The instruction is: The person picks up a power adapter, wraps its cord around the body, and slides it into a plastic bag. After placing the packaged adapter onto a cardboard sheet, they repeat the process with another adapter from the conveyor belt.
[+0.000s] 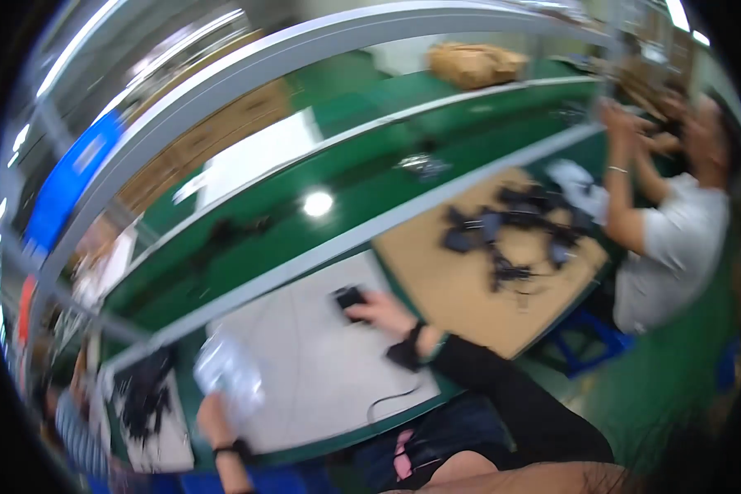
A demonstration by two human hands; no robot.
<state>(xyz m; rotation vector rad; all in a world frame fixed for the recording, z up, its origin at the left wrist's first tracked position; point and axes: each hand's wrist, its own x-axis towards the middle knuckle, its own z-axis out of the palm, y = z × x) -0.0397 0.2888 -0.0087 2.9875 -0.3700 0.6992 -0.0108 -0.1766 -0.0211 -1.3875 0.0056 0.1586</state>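
Note:
My left hand, with a dark band on its wrist, is closed on the lower edge of a clear plastic bag. The fingers there are blurred by motion. My right hand holds a small black block-shaped device above the pale grey mat; its exact kind is too smeared to tell. Beside my right wrist is another black piece, partly hidden by the sleeve. A thin black cord curls near the mat's front edge.
On the right, a tan board bears several black devices with cords; a person in a white shirt works there. Dark pieces lie at the left near another person. A grey metal frame crosses behind the mat. A blue stool stands at right.

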